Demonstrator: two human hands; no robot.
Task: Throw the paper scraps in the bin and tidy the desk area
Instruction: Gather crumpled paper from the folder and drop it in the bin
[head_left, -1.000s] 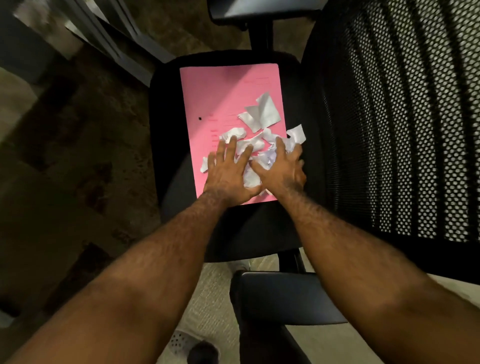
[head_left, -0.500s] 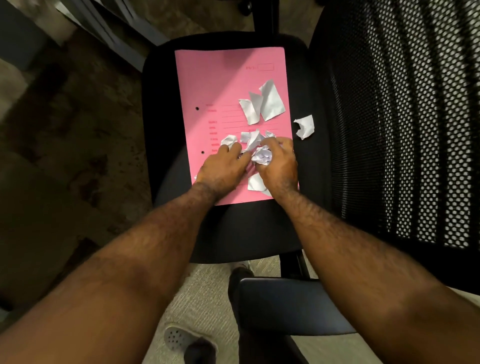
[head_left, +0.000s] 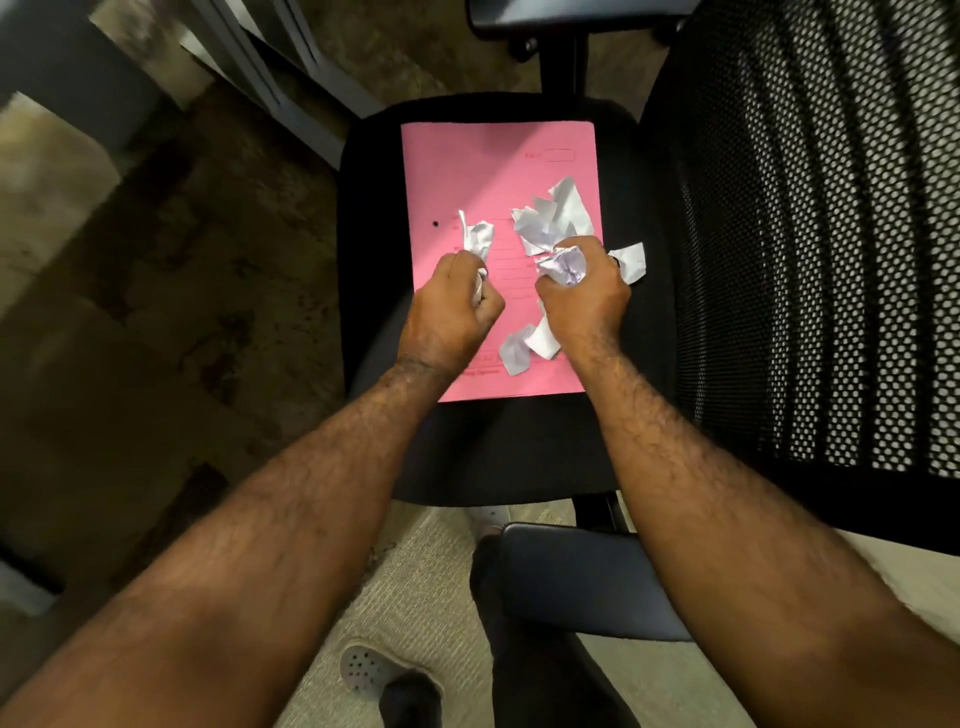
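A pink folder (head_left: 493, 166) lies flat on the black seat (head_left: 509, 447) of an office chair. White paper scraps are scattered on it. My left hand (head_left: 449, 317) is clenched around a scrap (head_left: 477, 240) that sticks out past the fingers. My right hand (head_left: 584, 293) is closed on a crumpled wad of scraps (head_left: 563, 265). More torn pieces (head_left: 553, 215) lie just beyond my right hand. Two loose scraps (head_left: 524, 348) rest between my wrists. One scrap (head_left: 631, 261) lies on the seat off the folder's right edge.
The chair's mesh backrest (head_left: 810, 234) rises at the right. One armrest (head_left: 576, 577) is near me below the seat, another (head_left: 571, 13) at the top. Grey metal bars (head_left: 270, 73) cross the dark floor at the upper left. My sandalled foot (head_left: 379, 675) stands on pale carpet.
Both hands went from lying flat over the scraps to closing into fists on them and have drawn apart. The pile has thinned, with loose pieces left between my wrists.
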